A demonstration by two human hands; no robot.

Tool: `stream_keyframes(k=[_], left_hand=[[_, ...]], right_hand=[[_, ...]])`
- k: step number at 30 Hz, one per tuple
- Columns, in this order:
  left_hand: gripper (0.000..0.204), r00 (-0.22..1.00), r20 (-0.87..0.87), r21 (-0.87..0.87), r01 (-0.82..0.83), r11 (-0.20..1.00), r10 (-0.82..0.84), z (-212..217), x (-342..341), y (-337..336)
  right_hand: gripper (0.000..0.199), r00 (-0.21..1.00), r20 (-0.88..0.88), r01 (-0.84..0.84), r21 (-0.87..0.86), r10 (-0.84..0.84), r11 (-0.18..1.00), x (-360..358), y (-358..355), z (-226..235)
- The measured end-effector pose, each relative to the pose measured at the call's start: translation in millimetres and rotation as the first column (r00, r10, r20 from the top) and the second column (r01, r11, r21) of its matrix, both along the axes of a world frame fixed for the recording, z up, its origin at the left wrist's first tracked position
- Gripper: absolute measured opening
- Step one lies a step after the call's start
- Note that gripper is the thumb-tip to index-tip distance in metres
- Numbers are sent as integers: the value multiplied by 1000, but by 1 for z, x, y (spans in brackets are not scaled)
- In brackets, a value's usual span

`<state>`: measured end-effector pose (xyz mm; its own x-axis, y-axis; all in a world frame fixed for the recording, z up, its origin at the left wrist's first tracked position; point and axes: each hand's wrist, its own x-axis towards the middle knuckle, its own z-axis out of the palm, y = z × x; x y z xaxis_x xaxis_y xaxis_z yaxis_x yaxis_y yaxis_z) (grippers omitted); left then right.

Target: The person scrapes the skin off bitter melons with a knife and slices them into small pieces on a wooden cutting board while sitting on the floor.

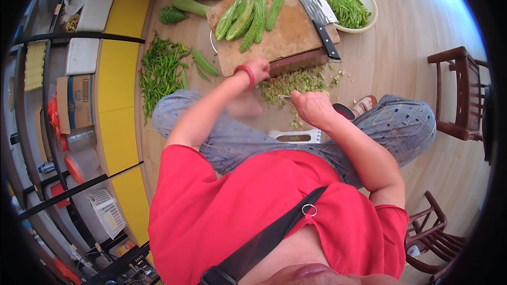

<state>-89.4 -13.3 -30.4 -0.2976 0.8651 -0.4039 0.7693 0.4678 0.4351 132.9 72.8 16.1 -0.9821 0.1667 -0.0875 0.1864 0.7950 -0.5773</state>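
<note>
My left hand (257, 69), with a red bangle at the wrist, is closed at the near edge of the wooden cutting board (296, 34). Whatever its fingers may hold is hidden. In my closed right hand (315, 108) is a small metal tool (284, 97); only its shiny end shows, so I cannot tell its kind. Both hands are over a heap of pale green scraps (296, 84) on the floor. Several bitter melon pieces (257, 18) lie on the board. A cleaver (318, 13) rests along its right side, black handle toward me.
A cream bowl (373, 4) of sliced greens stands right of the board. Green and red chili peppers (162, 68) are piled on the floor at left, with whole gourds (191, 6) beyond. Yellow-fronted shelves (117, 79) line the left; wooden chairs (460, 95) stand right.
</note>
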Motion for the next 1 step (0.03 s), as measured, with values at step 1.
stream_keyframes(k=[1], left_hand=[[18,949,300,-128,135,983,-91,7,1,1]], right_hand=[[10,1000,5,8,-6,-8,1000,0,-1,1]])
